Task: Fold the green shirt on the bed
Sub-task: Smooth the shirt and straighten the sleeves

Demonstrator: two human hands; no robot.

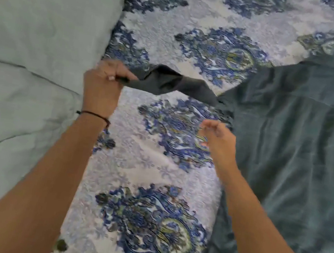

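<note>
The dark green shirt lies spread on the right half of the bed, its body flat and running down to the lower right. One sleeve stretches out to the left, a little twisted and lifted off the cover. My left hand is shut on the cuff end of that sleeve, pulling it taut. My right hand hovers just left of the shirt's side seam, below the sleeve, fingers loosely apart and holding nothing.
The bed cover is white with blue and green paisley medallions. A pale green leaf-print pillow or quilt fills the left side, its edge right by my left hand. A dark cord is around my left wrist.
</note>
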